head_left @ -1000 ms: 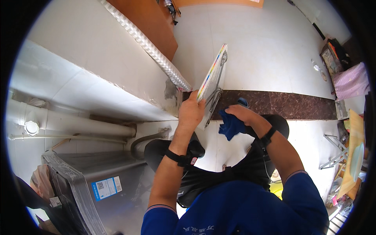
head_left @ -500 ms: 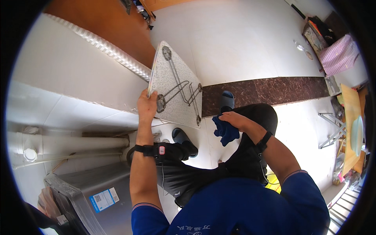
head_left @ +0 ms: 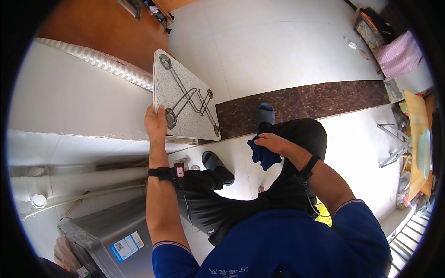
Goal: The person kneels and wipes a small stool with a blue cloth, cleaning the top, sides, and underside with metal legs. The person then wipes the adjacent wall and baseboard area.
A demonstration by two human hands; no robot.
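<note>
My left hand (head_left: 155,122) grips the near edge of a square folding table (head_left: 185,83) tipped up on its side. The table's speckled grey-white underside faces right, its wire legs folded flat against it. By the white wall, its lower corner comes down close to the dark brown stone threshold. A crumpled dark blue cloth (head_left: 265,154) hangs from my right hand (head_left: 273,142), its fingers closed over the top, above the floor beside my right knee.
A dark marbled threshold strip (head_left: 301,103) crosses the floor ahead. White pipes (head_left: 88,172) and a grey appliance (head_left: 92,231) stand at lower left. At right is a wooden tabletop (head_left: 414,148) on folding metal legs. A pink striped cloth (head_left: 399,55) covers something at far right.
The folding table has shifted left with my left hand, toward the wall's end. My right hand and the blue cloth have barely moved. The view has turned slightly.
</note>
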